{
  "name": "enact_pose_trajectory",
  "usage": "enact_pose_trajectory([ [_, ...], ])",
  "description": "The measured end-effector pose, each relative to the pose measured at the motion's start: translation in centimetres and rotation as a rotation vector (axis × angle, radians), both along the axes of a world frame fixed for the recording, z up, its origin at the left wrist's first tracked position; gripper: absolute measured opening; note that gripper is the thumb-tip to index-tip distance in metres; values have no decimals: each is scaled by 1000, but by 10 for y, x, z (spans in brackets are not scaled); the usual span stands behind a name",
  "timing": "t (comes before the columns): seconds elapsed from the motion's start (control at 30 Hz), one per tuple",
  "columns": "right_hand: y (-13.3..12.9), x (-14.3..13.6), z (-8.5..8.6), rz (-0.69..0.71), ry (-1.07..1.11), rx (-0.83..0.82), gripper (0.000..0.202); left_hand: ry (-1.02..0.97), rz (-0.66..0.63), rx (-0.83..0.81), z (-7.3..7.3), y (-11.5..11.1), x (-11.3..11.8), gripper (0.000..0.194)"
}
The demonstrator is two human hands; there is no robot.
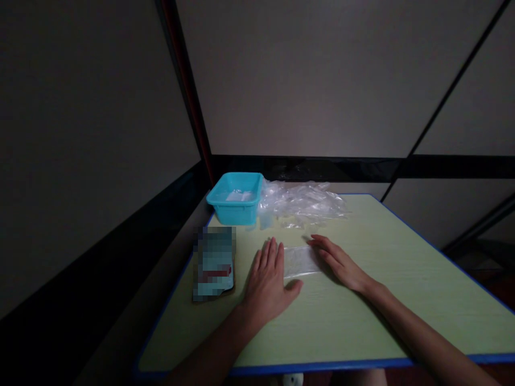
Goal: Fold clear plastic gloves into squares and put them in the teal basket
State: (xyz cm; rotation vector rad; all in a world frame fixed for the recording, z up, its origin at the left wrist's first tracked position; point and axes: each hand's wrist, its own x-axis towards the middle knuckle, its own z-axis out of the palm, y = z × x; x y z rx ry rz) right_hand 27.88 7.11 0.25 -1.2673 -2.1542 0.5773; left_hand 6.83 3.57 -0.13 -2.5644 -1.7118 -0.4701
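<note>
A small clear plastic bag [302, 261] lies flat on the pale green table, between my two hands. My left hand [269, 281] rests palm down over the bag's left end, its fingers stretched forward and its thumb spread to the right. Over the right end is my right hand [340, 264], fingers extended and slightly bent, pointing left. Whether its fingertips press on the plastic or hover just above it, I cannot tell. Neither hand grips anything. Both ends of the bag are partly hidden by the hands.
A turquoise plastic basket [237, 212] with some clear or white pieces inside stands at the back left. Beside it lies a heap of clear plastic bags [308, 199]. A blurred-out flat item [214, 262], perhaps a phone, is left of my left hand. The table [386, 327] has a blue edge.
</note>
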Motion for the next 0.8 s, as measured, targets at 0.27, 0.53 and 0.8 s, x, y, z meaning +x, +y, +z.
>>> enact_pose_trajectory([
  [0.27,2,0,1,32,124,-1,33,-4,29,50,2,-3,-2,64],
  [0.53,-4,1,6,65,133,42,26,4,87,100,6,3,-6,55],
  [0.8,-14,-2,15,280,66,114,16,-176,-16,107,11,11,-10,51],
])
